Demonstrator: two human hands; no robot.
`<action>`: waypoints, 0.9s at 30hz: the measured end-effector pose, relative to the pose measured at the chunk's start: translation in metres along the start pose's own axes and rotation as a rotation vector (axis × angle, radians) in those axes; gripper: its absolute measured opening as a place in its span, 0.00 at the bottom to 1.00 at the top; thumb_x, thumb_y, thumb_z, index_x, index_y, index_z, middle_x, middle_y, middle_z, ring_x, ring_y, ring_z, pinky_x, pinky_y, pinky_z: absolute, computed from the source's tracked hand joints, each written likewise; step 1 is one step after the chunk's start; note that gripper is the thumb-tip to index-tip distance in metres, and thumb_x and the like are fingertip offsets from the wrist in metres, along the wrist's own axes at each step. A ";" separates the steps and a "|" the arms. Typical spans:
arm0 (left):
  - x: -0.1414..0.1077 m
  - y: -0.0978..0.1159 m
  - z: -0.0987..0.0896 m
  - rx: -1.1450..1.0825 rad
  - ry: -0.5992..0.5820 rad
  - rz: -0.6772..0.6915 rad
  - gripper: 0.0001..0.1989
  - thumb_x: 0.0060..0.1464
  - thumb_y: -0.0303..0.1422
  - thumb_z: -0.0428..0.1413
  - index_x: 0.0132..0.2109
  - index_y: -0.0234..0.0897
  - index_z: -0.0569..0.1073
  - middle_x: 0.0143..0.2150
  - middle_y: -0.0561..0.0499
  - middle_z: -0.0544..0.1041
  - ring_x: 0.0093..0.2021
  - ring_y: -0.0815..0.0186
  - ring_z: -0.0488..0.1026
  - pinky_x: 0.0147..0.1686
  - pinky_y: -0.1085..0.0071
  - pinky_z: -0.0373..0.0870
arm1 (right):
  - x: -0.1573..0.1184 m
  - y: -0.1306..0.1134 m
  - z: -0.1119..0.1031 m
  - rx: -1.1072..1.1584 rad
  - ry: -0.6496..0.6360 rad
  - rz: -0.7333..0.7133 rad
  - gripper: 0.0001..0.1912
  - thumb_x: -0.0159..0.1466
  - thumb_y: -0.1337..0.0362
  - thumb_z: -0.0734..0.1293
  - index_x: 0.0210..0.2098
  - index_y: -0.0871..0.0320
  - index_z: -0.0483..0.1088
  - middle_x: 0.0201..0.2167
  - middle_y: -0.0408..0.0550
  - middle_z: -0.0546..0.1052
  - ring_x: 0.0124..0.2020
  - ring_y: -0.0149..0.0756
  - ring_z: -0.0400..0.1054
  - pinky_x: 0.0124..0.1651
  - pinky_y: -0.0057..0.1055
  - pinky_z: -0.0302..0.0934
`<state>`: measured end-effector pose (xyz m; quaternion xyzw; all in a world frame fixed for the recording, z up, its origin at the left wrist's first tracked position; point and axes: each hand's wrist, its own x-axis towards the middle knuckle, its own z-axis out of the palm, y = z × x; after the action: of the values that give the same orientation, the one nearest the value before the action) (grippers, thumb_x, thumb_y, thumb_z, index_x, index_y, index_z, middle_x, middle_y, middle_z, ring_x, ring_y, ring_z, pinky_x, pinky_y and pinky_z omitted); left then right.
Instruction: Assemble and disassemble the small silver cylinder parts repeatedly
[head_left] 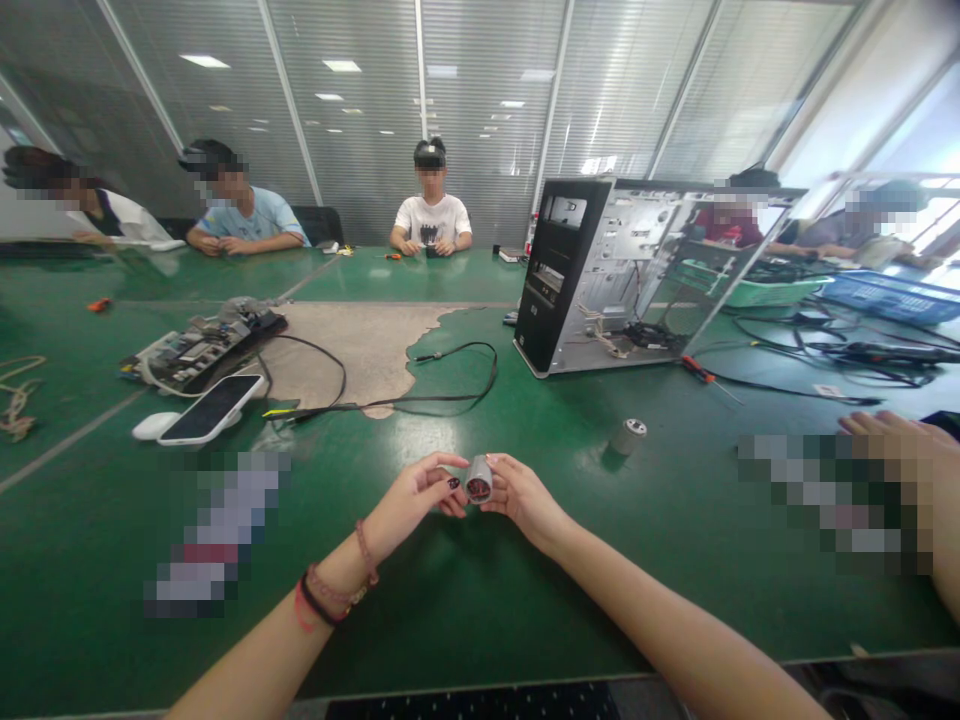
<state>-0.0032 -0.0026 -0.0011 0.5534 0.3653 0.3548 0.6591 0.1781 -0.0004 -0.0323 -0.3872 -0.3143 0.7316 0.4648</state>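
Note:
Just above the green table, a small grey metal cylinder (pixel 478 482) is held between my two hands. Its near end faces me and shows a dark hollow with reddish parts inside. My right hand (pixel 517 495) grips it from the right, with thumb and fingers closed round its side. From the left, my left hand (pixel 424 490) closes on it with curved fingers, the thumb by the open end. A second grey cylinder (pixel 632 437) stands upright on the table to the right, its pale top marked with dark spots.
A computer tower case (pixel 559 290) with its side off stands at the right rear. To the left lie a phone (pixel 214 410), a circuit assembly (pixel 210 345) and a black cable (pixel 450 402). A screwdriver (pixel 699 370) lies near the case. Another person's hand (pixel 892 450) rests at far right.

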 end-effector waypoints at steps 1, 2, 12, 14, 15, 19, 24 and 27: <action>0.000 0.000 0.000 -0.003 0.003 -0.016 0.18 0.53 0.37 0.56 0.48 0.32 0.67 0.31 0.50 0.76 0.29 0.67 0.76 0.34 0.69 0.71 | 0.001 0.000 0.000 -0.042 0.022 -0.030 0.18 0.55 0.53 0.70 0.36 0.58 0.64 0.22 0.41 0.75 0.20 0.27 0.70 0.27 0.25 0.65; 0.000 -0.001 0.001 -0.004 0.007 -0.032 0.18 0.54 0.37 0.56 0.48 0.32 0.66 0.31 0.49 0.77 0.29 0.66 0.77 0.34 0.69 0.71 | 0.001 0.000 0.000 -0.083 0.037 -0.051 0.19 0.53 0.52 0.70 0.35 0.58 0.64 0.21 0.41 0.74 0.19 0.27 0.69 0.25 0.25 0.65; 0.006 -0.020 0.004 -0.003 0.022 -0.129 0.22 0.47 0.40 0.62 0.44 0.34 0.62 0.29 0.49 0.78 0.27 0.66 0.77 0.23 0.76 0.69 | -0.006 -0.004 0.003 -0.660 0.048 -0.416 0.15 0.58 0.52 0.66 0.39 0.56 0.66 0.18 0.37 0.71 0.20 0.31 0.66 0.25 0.27 0.60; 0.005 -0.023 0.006 0.006 0.004 -0.120 0.22 0.46 0.38 0.63 0.43 0.35 0.61 0.29 0.51 0.77 0.26 0.67 0.76 0.20 0.77 0.68 | -0.010 -0.005 0.004 -0.771 0.037 -0.473 0.14 0.59 0.53 0.65 0.40 0.55 0.67 0.19 0.38 0.71 0.20 0.31 0.66 0.26 0.26 0.59; 0.005 -0.025 0.007 0.008 -0.010 -0.116 0.22 0.45 0.37 0.63 0.43 0.35 0.61 0.29 0.51 0.77 0.26 0.67 0.75 0.19 0.78 0.68 | -0.011 -0.006 0.004 -0.824 0.026 -0.498 0.13 0.60 0.54 0.65 0.40 0.55 0.68 0.19 0.39 0.71 0.21 0.31 0.65 0.26 0.26 0.58; 0.004 -0.027 0.010 0.003 -0.031 -0.085 0.23 0.44 0.36 0.64 0.43 0.36 0.60 0.33 0.50 0.76 0.29 0.66 0.75 0.20 0.77 0.69 | -0.016 -0.009 0.004 -1.003 -0.052 -0.603 0.12 0.62 0.56 0.62 0.42 0.54 0.71 0.23 0.41 0.72 0.24 0.31 0.65 0.30 0.26 0.58; 0.003 -0.022 0.009 0.073 -0.018 -0.004 0.22 0.45 0.32 0.63 0.45 0.35 0.62 0.37 0.48 0.75 0.35 0.64 0.75 0.28 0.73 0.71 | -0.020 -0.015 0.002 -1.056 -0.138 -0.718 0.15 0.64 0.60 0.59 0.49 0.52 0.69 0.35 0.46 0.76 0.32 0.34 0.68 0.38 0.29 0.61; 0.001 -0.017 0.010 0.165 -0.013 0.075 0.21 0.46 0.29 0.62 0.47 0.35 0.64 0.40 0.47 0.75 0.40 0.62 0.74 0.35 0.70 0.71 | -0.020 -0.016 0.001 -1.044 -0.175 -0.757 0.17 0.65 0.62 0.59 0.52 0.50 0.67 0.42 0.47 0.76 0.37 0.36 0.69 0.42 0.31 0.62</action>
<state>0.0068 -0.0086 -0.0163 0.6212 0.3681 0.3445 0.5999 0.1899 -0.0131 -0.0136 -0.3635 -0.7799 0.2971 0.4139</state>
